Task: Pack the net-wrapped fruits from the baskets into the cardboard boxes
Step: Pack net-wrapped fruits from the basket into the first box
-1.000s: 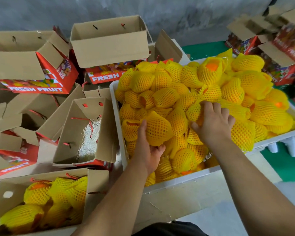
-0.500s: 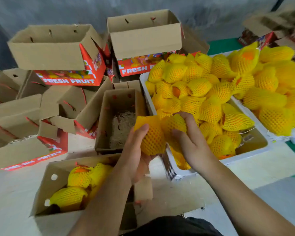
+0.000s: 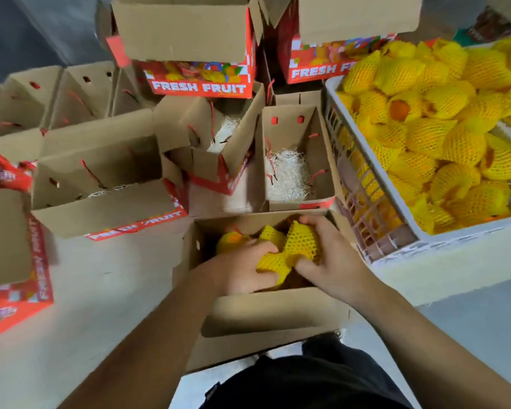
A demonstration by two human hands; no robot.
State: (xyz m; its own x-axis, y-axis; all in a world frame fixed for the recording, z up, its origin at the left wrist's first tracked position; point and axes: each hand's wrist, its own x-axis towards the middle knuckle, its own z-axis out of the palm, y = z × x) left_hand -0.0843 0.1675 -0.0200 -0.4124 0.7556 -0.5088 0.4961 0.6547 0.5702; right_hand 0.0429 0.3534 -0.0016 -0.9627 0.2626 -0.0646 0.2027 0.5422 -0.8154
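Nearest box (image 3: 266, 315) interior mostly hidden by both hands, stacked boxes (image 3: 189, 28) cut off at top edge

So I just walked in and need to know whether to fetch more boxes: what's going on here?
A person is packing net-wrapped fruit into cardboard boxes. Both hands are down in the near box: the left hand and the right hand each grip a yellow netted fruit. At least one more fruit already lies in that box. The white basket on the right holds plenty. Just beyond, an open box holds only shredded padding.
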